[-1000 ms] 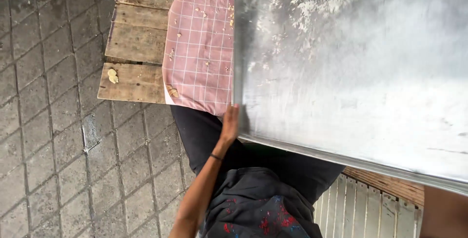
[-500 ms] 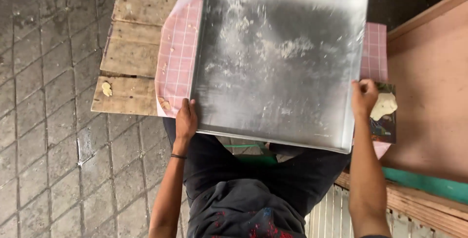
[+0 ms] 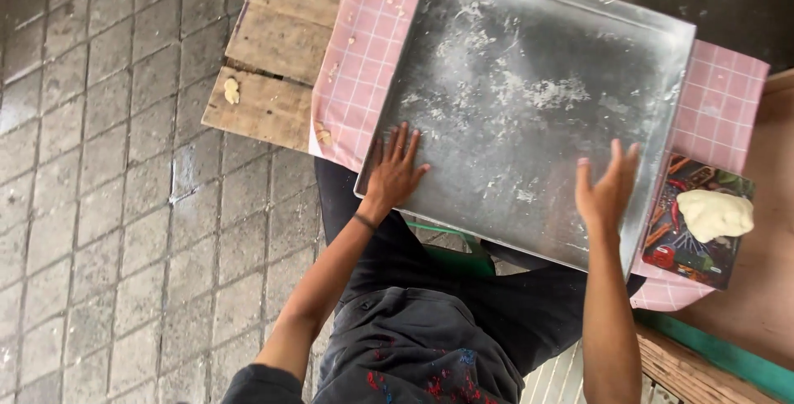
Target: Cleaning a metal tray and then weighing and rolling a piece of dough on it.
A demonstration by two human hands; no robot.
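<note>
Both hands moved off the tray edges since half a second ago: left hand and right hand lie open, flat on the floury metal tray, covering most of the pink checked cloth. Dough lump beside it.

left hand flat, right hand open, raised

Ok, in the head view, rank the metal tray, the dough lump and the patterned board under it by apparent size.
1. Metal tray, by far the largest.
2. Patterned board, partly hidden by the tray's edge.
3. Dough lump, smallest; it sits within the board's outline.
</note>
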